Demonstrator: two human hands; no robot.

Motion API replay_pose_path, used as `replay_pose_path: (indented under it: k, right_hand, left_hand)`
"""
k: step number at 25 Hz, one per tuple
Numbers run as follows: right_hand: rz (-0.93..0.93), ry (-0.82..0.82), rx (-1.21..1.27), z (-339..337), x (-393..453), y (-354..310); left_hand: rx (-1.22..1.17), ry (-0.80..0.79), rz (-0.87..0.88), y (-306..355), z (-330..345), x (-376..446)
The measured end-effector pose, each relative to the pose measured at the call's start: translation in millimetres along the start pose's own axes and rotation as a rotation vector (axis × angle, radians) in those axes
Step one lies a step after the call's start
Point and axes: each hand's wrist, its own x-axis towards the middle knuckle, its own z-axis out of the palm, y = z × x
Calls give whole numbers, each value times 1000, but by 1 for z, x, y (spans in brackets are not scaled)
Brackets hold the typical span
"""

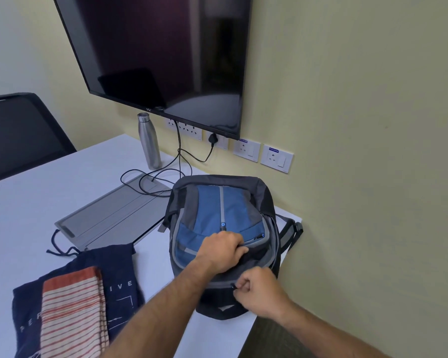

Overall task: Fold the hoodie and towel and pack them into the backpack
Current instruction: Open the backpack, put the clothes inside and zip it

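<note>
A blue and grey backpack [212, 210] lies on the white table [49, 197] near the wall. My left hand [221, 248] grips the edge of its front panel by the zip line. My right hand [259, 290] pinches a black zip pull at the pack's near end. At the lower left lies a folded navy hoodie [119, 275] with white lettering. A folded towel [73, 313] with red and cream stripes rests on top of it.
A grey closed laptop [114, 215] with a black cable lies left of the backpack. A steel bottle [149, 140] stands by the wall under a dark screen [161, 52]. A black chair [18, 133] is at the far left. Wall sockets [261, 152] line the right wall.
</note>
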Motion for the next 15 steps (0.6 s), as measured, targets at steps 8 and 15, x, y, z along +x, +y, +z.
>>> replay_pose_path:
  k: [8, 15]
  right_hand:
    - [-128, 135, -230, 37, 1, -17]
    - [-494, 331, -656, 2, 30, 8]
  left_hand:
    - [-238, -20, -6, -18, 4, -33]
    - [-36, -14, -78, -59, 21, -97]
